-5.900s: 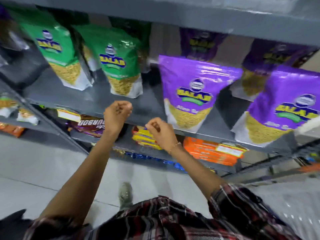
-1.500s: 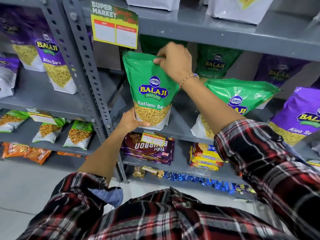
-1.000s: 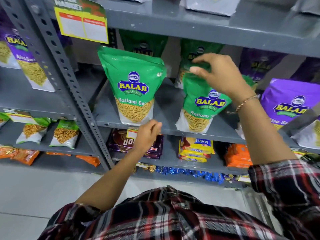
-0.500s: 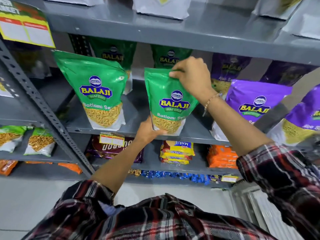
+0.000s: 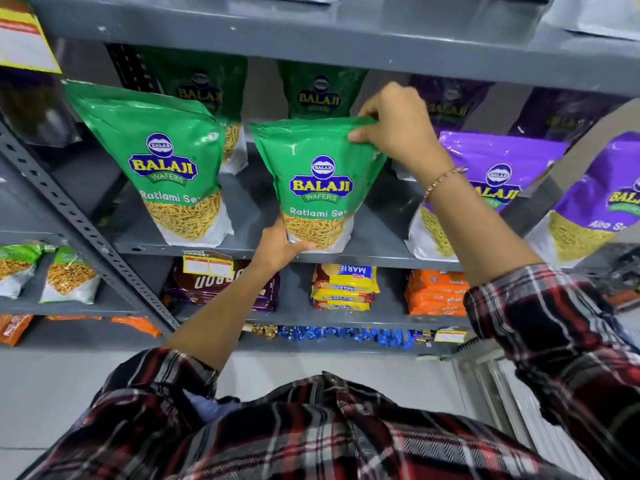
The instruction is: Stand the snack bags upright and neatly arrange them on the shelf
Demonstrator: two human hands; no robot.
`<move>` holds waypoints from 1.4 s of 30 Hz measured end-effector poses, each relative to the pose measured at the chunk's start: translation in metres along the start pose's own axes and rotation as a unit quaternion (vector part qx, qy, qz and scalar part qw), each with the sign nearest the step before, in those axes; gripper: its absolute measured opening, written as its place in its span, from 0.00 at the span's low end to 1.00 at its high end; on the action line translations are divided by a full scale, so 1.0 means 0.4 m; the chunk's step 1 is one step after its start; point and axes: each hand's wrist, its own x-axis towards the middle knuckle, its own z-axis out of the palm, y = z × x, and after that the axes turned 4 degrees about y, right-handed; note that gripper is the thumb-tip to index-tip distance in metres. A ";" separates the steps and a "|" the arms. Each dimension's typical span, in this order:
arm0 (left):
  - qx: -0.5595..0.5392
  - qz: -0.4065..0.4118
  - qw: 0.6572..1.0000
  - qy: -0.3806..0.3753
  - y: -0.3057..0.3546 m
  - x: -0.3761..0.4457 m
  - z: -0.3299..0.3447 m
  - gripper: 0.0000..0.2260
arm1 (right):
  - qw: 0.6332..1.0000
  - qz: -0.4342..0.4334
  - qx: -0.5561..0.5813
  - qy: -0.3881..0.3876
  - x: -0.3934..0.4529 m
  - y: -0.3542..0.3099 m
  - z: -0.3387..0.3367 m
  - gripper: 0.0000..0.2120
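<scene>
I'm looking at the grey metal shelf, where the middle green bag stands at the front edge, roughly upright, with my hands at both ends of it. My right hand is closed in a pinch on the bag's top right corner, thumb in front and fingers behind; my left hand is wrapped around its lower left corner, near where the base meets the shelf lip. To finish this well, I'd square the base flat on the shelf and turn the face to match the left green bag just beside it, which leans a little to the left, then ease off the top only once the bag holds itself. The purple bag to the right sits partly behind my forearm, so I can't quite tell how straight it stands; another purple bag further right looks tilted. Darker bags in the back row crowd the space behind, so pushing back too far could topple one. Below sit yellow biscuit packs and a small price tag on the shelf lip.
</scene>
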 end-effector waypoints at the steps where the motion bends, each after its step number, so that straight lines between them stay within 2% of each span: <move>1: 0.005 -0.002 1.000 0.000 0.004 0.000 0.001 0.33 | 1.000 0.004 0.007 0.000 0.003 0.002 0.002 0.23; 5: -0.014 -0.003 1.000 -0.008 -0.001 -0.015 0.000 0.38 | 0.998 -0.025 0.045 -0.026 -0.012 0.039 -0.009 0.18; 7: -0.069 -0.021 0.996 0.051 -0.020 -0.039 0.005 0.43 | 0.994 -0.044 0.091 -0.027 -0.033 0.068 -0.029 0.17; 8: -0.082 -0.031 0.990 0.108 -0.030 -0.058 0.015 0.41 | 0.992 -0.048 0.119 -0.015 -0.044 0.088 -0.039 0.17; 9: -0.080 -0.031 0.981 0.173 -0.029 -0.084 0.030 0.35 | 0.988 -0.049 0.146 0.006 -0.053 0.114 -0.051 0.16; 10: -0.074 -0.013 0.971 0.225 -0.018 -0.111 0.051 0.25 | 0.985 -0.049 0.163 0.030 -0.062 0.142 -0.064 0.15; 11: -0.067 0.020 0.968 0.241 0.007 -0.134 0.077 0.16 | 0.984 -0.050 0.163 0.049 -0.070 0.172 -0.079 0.14; 13: -0.038 0.113 0.976 0.182 0.077 -0.157 0.138 0.05 | 0.988 -0.054 0.128 0.060 -0.085 0.235 -0.114 0.12; 15: 0.003 0.196 0.975 0.106 0.149 -0.152 0.214 0.05 | 0.994 -0.060 0.075 0.049 -0.095 0.303 -0.151 0.11; 17: -0.010 0.217 0.974 0.064 0.220 -0.130 0.290 0.06 | 0.998 -0.050 0.025 0.040 -0.097 0.384 -0.186 0.12; 18: -0.037 0.200 0.978 0.040 0.246 -0.117 0.328 0.10 | 0.999 -0.041 0.007 0.032 -0.097 0.423 -0.200 0.13; 21: -0.109 0.088 0.989 -0.037 0.295 -0.071 0.429 0.41 | 0.999 -0.025 -0.021 -0.009 -0.091 0.512 -0.219 0.20; 23: -0.116 0.043 0.991 -0.059 0.305 -0.043 0.474 0.54 | 0.999 -0.027 -0.022 -0.035 -0.088 0.541 -0.215 0.22; 24: -0.127 0.027 0.989 -0.071 0.306 -0.034 0.491 0.55 | 0.998 -0.029 -0.018 -0.045 -0.085 0.554 -0.207 0.23; 27: -0.115 0.008 0.991 -0.071 0.300 -0.025 0.524 0.47 | 0.998 -0.017 -0.022 -0.050 -0.083 0.572 -0.179 0.21; 30: -0.075 -0.010 0.997 -0.021 0.301 -0.019 0.542 0.40 | 1.000 -0.001 0.007 0.005 -0.082 0.576 -0.159 0.16; 34: -0.066 -0.025 0.997 0.009 0.328 -0.019 0.546 0.32 | 0.997 0.014 0.036 0.070 -0.082 0.568 -0.166 0.14; 39: -0.049 -0.018 0.999 0.014 0.340 -0.029 0.543 0.31 | 0.996 0.009 0.075 0.056 -0.081 0.569 -0.169 0.12; 42: -0.028 -0.024 0.999 -0.018 0.353 -0.037 0.528 0.32 | 0.998 -0.005 0.057 0.042 -0.075 0.573 -0.185 0.13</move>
